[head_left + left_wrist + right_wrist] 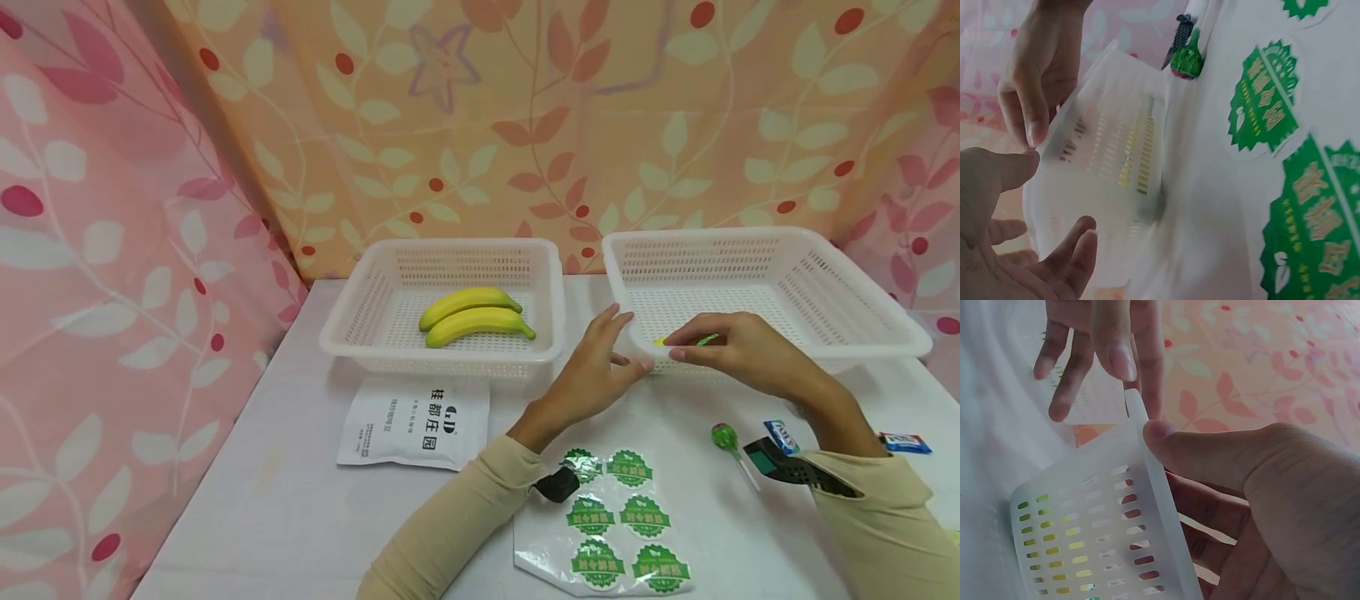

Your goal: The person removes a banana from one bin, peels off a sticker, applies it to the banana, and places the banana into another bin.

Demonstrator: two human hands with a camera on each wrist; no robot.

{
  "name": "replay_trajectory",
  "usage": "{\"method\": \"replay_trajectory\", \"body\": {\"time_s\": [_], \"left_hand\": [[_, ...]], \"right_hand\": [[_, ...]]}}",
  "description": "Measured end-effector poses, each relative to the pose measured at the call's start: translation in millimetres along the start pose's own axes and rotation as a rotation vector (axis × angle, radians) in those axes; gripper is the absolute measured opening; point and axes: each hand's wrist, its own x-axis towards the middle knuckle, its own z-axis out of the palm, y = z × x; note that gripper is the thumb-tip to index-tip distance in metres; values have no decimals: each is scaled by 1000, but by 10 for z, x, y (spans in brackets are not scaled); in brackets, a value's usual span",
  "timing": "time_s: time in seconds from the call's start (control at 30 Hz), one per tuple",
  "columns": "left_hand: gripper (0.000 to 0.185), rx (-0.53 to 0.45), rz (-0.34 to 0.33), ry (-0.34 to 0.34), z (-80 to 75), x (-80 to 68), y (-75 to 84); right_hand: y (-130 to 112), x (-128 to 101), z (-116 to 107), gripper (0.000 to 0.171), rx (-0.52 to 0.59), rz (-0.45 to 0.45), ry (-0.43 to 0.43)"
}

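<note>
At the front left corner of the right-hand white plastic basket (862, 343), my right hand (738, 350) pinches the front rim. Its thumb (1204, 450) lies on the rim's outer side, and the fingers are behind the rim, inside. My left hand (592, 367) is spread about the same corner, its thumb tip at the rim and its other fingers apart beside the wall. Something yellow (660, 342) and green shows just behind the rim under my right fingers; its kind is hidden. Through the slots in the basket wall (1072, 506), yellow and green show as well.
Another white basket (442, 357) at left holds two bananas (480, 325). A white printed pouch (416, 425) lies before it. Nearer me lie a sheet of green round stickers (603, 517), a green-wrapped lollipop (724, 436), a blue-and-white wrapped candy (782, 436) and a red-and-blue packet (905, 442).
</note>
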Motion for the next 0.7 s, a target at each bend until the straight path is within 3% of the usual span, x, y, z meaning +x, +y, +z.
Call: {"method": "replay_trajectory", "body": {"time_s": [0.17, 0.33, 0.43, 0.53, 0.7], "left_hand": [[70, 32, 72, -56, -55, -170, 96], [61, 74, 241, -80, -282, -336, 167], [55, 63, 313, -31, -504, -404, 178], [50, 44, 331, 52, -793, -471, 159], [45, 28, 241, 208, -1379, -617, 38]], "right_hand": [[-6, 18, 2, 25, -5, 13, -3], [-19, 30, -10, 28, -8, 41, -13], [-21, 32, -18, 29, -10, 59, -15], [-20, 33, -20, 28, -9, 64, -22], [-23, 47, -25, 25, -14, 49, -25]]}}
